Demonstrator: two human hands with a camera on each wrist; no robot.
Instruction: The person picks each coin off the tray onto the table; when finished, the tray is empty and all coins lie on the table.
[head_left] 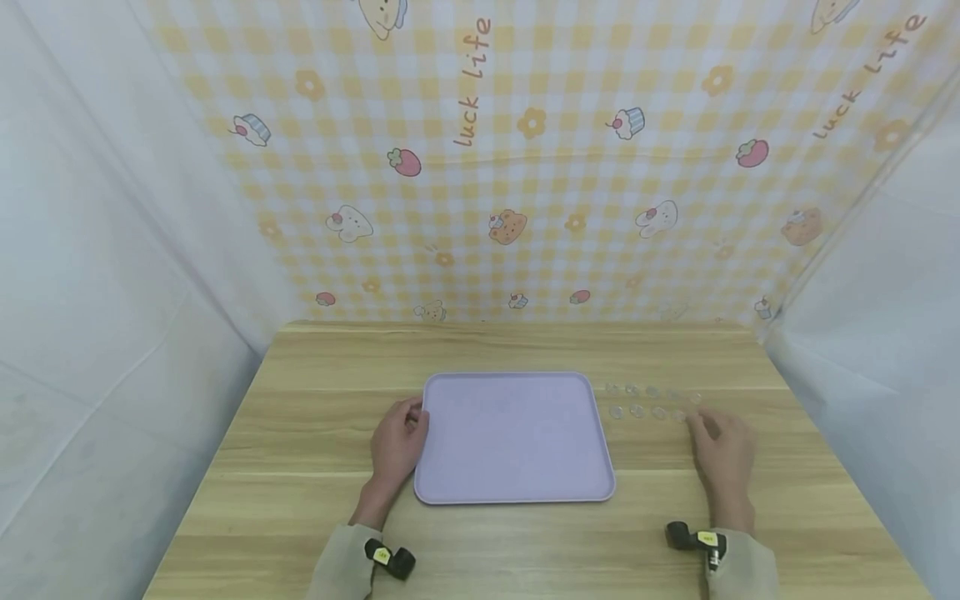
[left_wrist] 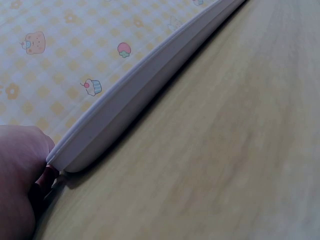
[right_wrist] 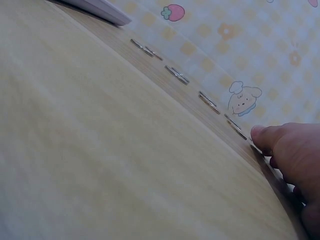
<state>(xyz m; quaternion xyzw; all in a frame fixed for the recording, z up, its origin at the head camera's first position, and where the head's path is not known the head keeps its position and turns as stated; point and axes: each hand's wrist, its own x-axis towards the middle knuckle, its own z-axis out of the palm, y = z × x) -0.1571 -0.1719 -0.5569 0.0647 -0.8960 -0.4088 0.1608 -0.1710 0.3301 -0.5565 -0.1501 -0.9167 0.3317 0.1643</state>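
Observation:
A lilac rectangular tray (head_left: pixel 514 437) lies on the wooden table. At its left edge my left hand (head_left: pixel 399 437) grips the rim, thumb on the near side; the left wrist view shows that hand (left_wrist: pixel 20 180) at a corner of the tray's side wall (left_wrist: pixel 115 117). Two rows of small clear discs (head_left: pixel 637 411) lie to the tray's right. My right hand (head_left: pixel 726 450) has its fingertips down at the right end of the front row. From the right wrist, the thumb and curled fingers of that hand (right_wrist: pixel 295 155) meet the table beside the discs (right_wrist: pixel 209 102); whether they pinch one is hidden.
The wooden table (head_left: pixel 337 358) reaches back to a yellow checked cloth (head_left: pixel 525 167) with cartoon prints. White sheets (head_left: pixel 112 292) hang on both sides. Black wrist cameras (head_left: pixel 390 558) sit at both sleeves.

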